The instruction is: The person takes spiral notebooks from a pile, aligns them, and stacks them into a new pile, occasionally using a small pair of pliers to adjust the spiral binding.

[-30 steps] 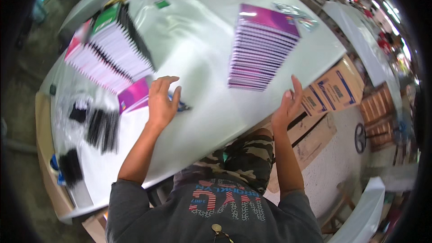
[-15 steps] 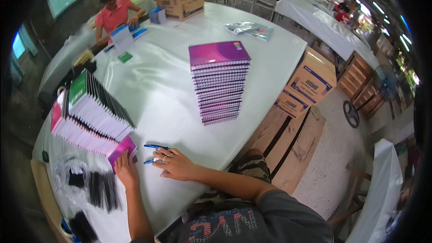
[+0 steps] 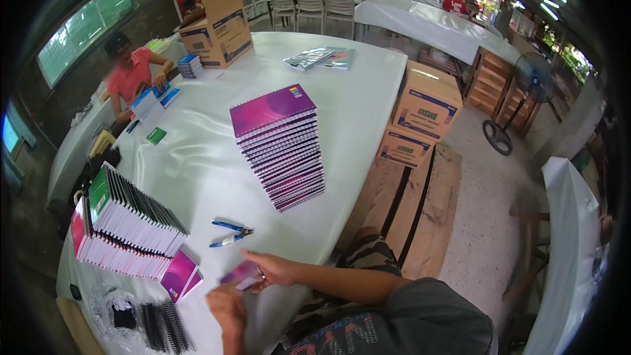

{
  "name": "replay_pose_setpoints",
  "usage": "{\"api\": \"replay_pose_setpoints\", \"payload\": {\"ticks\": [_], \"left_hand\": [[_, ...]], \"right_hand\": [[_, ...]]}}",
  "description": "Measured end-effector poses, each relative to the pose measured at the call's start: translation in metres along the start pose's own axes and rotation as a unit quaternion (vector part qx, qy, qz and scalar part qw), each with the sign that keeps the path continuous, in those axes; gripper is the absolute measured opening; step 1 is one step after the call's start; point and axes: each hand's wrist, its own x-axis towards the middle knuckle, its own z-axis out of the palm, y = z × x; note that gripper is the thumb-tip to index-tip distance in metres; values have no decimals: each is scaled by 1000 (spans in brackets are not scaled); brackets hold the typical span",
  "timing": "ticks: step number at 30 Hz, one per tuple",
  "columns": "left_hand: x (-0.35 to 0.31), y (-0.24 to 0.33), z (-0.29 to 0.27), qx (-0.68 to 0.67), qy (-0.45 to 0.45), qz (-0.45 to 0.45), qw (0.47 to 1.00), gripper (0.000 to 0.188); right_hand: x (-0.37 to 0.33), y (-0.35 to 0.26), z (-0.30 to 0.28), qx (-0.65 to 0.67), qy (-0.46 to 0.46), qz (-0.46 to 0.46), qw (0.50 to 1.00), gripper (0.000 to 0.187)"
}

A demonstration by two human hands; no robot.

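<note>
Above the table's near edge, a small purple-covered booklet, partly blurred, is between my two hands. My right hand grips its right side, thumb extended over it and a ring on one finger. At its lower left, my left hand is closed with curled fingers on the booklet's edge. Just beyond the hands lie blue-handled pliers, jaws pointing right. Left of my hands, more purple booklets rest against a tall pile of spiral-bound notebooks with a green cover on top.
A tall stack of purple spiral notebooks stands mid-table. Black binding coils and a clear plastic bag lie at near left. Across the table sits a person handling blue booklets. Cartons are stacked on a wooden bench to the right.
My left hand has moved from the purple booklets toward my right hand, and a booklet is now between them. My right hand has left the pliers. The whole view has shifted.
</note>
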Motion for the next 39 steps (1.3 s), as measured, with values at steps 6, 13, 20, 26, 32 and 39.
{"api": "replay_pose_setpoints", "payload": {"ticks": [6,13,20,26,32,39], "left_hand": [[8,47,-1,-87,234,-113,962,49],[-9,23,33,-556,102,-311,764,28],[-25,-41,-10,86,126,-228,962,34],[-90,-87,-51,499,70,-231,832,36],[-89,-86,-56,305,66,-386,868,42],[-77,-73,-60,370,37,-349,860,30]], "right_hand": [[-31,-9,-13,-366,-18,-272,890,33],[-25,8,-21,-502,-83,-295,809,32],[-38,-1,-20,-498,-74,-305,808,34],[-23,-2,-17,-493,-80,-313,808,35],[-19,1,-20,-481,-94,-353,797,36],[-17,2,-20,-476,-84,-354,801,37]]}}
